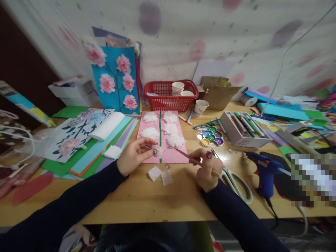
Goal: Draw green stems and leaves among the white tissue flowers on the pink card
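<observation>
The left hand pinches a tissue flower over the pink sheet; at its three o'clock, the right hand pinches a paintbrush.

This is a craft corner, likely in a home or a small art room. A wooden worktop stands against a wall hung with pale, blotch-patterned covering and is crowded with paper-craft supplies. Stacked sheets of coloured paper lie at the left, and a finished blue picture with pink tissue flowers leans against the wall. A red basket holds paper cups, with a box of markers, a flower-shaped paint palette, scissors and a blue glue gun spread over the right side. In the middle lies a pink card with white tissue blossoms along a green stem.
</observation>
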`<state>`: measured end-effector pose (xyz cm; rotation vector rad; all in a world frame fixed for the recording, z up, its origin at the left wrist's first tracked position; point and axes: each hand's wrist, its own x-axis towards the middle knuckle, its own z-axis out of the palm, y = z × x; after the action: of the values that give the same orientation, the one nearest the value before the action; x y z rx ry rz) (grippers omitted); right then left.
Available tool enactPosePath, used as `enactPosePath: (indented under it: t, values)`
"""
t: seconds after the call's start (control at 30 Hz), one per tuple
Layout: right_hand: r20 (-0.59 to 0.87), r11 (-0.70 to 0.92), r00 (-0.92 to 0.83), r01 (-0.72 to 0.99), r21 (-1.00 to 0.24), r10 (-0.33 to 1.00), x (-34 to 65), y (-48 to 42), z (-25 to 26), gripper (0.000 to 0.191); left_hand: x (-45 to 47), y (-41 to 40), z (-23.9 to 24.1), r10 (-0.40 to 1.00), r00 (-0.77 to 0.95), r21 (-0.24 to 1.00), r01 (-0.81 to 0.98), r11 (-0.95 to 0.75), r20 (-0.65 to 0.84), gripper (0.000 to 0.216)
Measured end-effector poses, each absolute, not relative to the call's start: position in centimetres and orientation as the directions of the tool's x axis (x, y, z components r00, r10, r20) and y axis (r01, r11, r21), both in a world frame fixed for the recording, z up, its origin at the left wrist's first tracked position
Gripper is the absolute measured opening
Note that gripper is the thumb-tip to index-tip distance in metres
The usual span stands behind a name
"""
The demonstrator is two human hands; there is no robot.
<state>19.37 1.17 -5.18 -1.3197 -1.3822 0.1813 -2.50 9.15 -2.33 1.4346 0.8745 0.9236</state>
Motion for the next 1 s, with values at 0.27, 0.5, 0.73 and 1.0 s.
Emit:
enactPosePath:
  t: [0.27,0.5,0.73,1.0]
  values:
    - [0.593,0.251,0.292,0.704,-0.664,0.750,19.7,3.4,-5.0,0.057,2.5,12.5,-4.9,0.873,0.483,0.991,0.074,-0.113,0.064,0.035]
    - [0.583,0.164,0.320,0.761,-0.627,0.747,20.0,3.7,-5.0,0.055,3.3,13.4,-4.6,0.834,0.542,0.979,0.092,-0.185,0.106,0.036]
    - [0.607,0.107,0.337,0.810,-0.576,0.720,20.2,3.6,-5.0,0.058,5.0,13.3,-5.4,0.793,0.588,0.932,0.176,-0.317,0.159,0.034]
    - [0.663,0.189,0.316,0.797,-0.573,0.679,20.0,2.7,-4.9,0.060,5.5,13.5,-5.9,0.782,0.572,0.870,0.224,-0.439,0.248,0.035]
